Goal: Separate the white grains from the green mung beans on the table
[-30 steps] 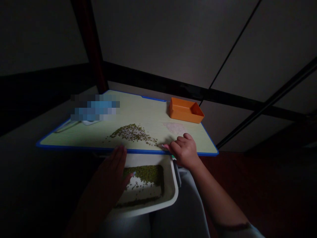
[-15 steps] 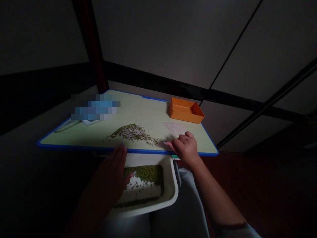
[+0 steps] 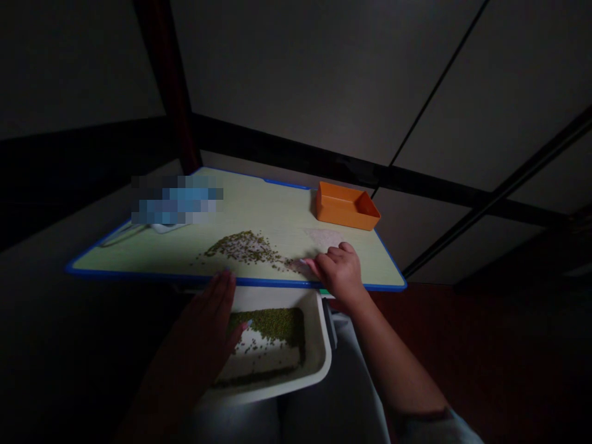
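Observation:
My left hand (image 3: 210, 320) is open, its fingers stretched flat toward the board's front edge and its thumb apart. It lies over the left part of a white plastic tub (image 3: 321, 370) that holds green grains like mung beans (image 3: 282, 324). On the pale board (image 3: 259, 203) spreads a pile of green beans mixed with whitish grains (image 3: 247, 246). My right hand (image 3: 340, 271) rests low at the pile's right end, one fingertip touching scattered grains there. Its other fingers are curled in, and their inner side is hidden. Just behind it lies a thin patch of whitish grains (image 3: 326, 237).
An orange rectangular box (image 3: 346, 209) stands at the board's back right. At the left is a blurred blue item (image 3: 178, 203) on something white, with a cable (image 3: 124, 235) beside it. A blue rim (image 3: 152, 275) edges the board; wall panels (image 3: 296, 80) rise behind.
My right hand has shifted slightly left along the board, its fingertip moving closer to the mixed pile. My left hand, the tub and the orange box look much the same.

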Demonstrator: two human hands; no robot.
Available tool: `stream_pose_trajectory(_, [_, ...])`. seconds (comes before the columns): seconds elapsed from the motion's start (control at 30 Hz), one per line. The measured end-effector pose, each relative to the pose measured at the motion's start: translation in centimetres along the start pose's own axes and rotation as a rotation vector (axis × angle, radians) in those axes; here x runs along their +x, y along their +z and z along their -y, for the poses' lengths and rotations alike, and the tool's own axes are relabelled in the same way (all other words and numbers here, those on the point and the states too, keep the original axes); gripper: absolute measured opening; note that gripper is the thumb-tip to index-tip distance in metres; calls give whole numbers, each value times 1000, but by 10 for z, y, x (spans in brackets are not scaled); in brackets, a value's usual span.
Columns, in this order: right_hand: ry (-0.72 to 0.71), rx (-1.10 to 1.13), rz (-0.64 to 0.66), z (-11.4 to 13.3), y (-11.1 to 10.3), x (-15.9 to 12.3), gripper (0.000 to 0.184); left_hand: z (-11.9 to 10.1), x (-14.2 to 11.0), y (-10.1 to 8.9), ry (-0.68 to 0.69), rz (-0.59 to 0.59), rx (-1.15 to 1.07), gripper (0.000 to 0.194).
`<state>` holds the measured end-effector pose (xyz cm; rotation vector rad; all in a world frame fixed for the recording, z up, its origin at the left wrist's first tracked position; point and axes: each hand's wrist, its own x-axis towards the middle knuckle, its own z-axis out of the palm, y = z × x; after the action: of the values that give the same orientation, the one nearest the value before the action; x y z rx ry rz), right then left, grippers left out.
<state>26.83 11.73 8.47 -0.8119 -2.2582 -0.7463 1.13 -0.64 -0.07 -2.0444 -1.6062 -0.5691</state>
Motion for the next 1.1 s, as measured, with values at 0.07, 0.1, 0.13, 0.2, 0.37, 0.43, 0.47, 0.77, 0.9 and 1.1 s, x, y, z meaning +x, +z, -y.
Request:
stream_pose_trajectory(0.07, [24,14,-12,-5,1,-1,48,0,0,1,-6,-2,-7,79])
stream_pose_trajectory(0.1, [38,28,-4,-8,2,-2,48,0,-1,1,-11,0,-11,79])
stream_pose_trajectory(0.13, [55,46,13,-12,4,-4,48,0,-1,1,-16,2,-16,79])
stream_pose_trajectory(0.2, [94,86,64,-20,8,-6,47,0,-1,1,-20,9,-24,79])
stream_pose_trajectory(0.37, [209,214,169,-33,18,-7,39,-2,0,-3,-45,46,-20,79])
stream_pose_trajectory(0.43, [251,268,198,-34,21,-6,37,-2,0,-4,-41,43,-15,79])
stream_pose_trajectory(0.47, [273,292,210,-33,22,-6,37,-3,0,-3,-34,33,-13,79])
stream_pose_trajectory(0.77, [424,507,314,-29,29,-2,36,-2,-1,0,-21,28,-32,81])
stream_pose_trajectory(0.9, [410,490,339,-27,29,0,36,-2,-1,-1,-25,46,-23,81])
stream_pose_trajectory(1.1, [354,390,328,-23,29,1,38,0,-2,2,-39,53,-41,81])
